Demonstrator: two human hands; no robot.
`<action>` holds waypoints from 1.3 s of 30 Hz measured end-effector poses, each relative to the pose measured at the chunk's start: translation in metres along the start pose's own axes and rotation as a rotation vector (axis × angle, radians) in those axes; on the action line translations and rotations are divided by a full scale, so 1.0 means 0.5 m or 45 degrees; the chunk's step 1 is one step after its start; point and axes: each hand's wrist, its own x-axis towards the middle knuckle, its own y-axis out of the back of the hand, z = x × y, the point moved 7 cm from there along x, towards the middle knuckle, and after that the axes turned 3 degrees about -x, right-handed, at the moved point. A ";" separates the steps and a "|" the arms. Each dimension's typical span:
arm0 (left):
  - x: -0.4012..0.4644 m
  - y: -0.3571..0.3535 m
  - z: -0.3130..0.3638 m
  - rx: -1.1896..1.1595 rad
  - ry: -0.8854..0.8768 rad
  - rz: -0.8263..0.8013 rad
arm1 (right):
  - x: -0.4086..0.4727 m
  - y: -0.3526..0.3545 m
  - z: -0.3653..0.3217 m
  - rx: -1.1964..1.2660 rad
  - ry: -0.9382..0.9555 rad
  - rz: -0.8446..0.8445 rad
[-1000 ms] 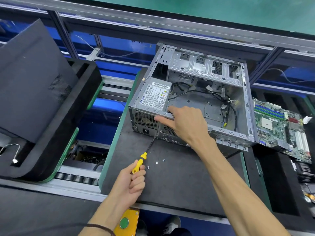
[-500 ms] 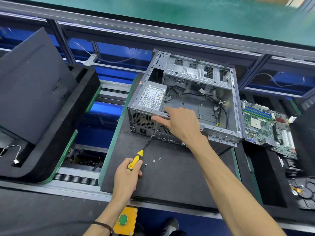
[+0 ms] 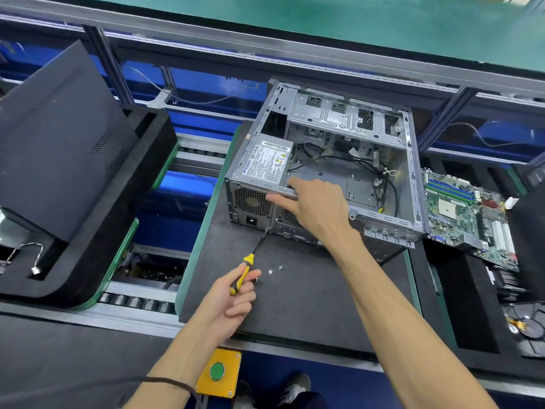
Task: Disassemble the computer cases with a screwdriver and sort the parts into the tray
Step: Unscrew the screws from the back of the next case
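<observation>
A black side panel (image 3: 56,137) leans in a black foam tray (image 3: 97,246) at the left of the frame. In the centre, on a dark mat (image 3: 309,290), the open computer case (image 3: 333,172) lies on its side, its rear face toward the bottom of the frame and its long axis running left to right. The grey power supply (image 3: 265,169) sits in the case's left corner, label upward. A green circuit board (image 3: 469,219) lies just beside the case at the right edge.

The right hand (image 3: 317,209) rests on the case's near rim beside the power supply; its index finger and thumb are stretched out toward the left, touching the metal (the other fingers are hidden behind the knuckles).

The left hand (image 3: 233,296) holds the yellow-and-black screwdriver (image 3: 250,261) with fingers curled round the handle. The shaft points up and to the right, its tip at the bottom edge of the case's rear face, below the power socket.

Small loose screws (image 3: 275,270) lie on the mat just right of the handle.
</observation>
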 end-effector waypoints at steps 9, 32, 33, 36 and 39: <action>-0.029 0.026 0.073 1.210 -0.848 0.576 | 0.001 0.002 0.003 0.031 -0.004 -0.002; 0.008 -0.003 -0.016 0.527 -0.492 0.339 | -0.004 0.003 -0.001 0.018 0.003 0.032; 0.011 -0.009 -0.026 0.364 -0.409 0.283 | -0.004 0.003 -0.002 0.026 0.002 0.035; 0.010 -0.039 -0.052 -0.171 -0.136 0.065 | -0.003 0.005 0.000 0.039 -0.003 0.048; 0.003 -0.055 -0.054 -0.482 -0.005 -0.002 | -0.006 0.005 -0.001 0.039 -0.004 0.043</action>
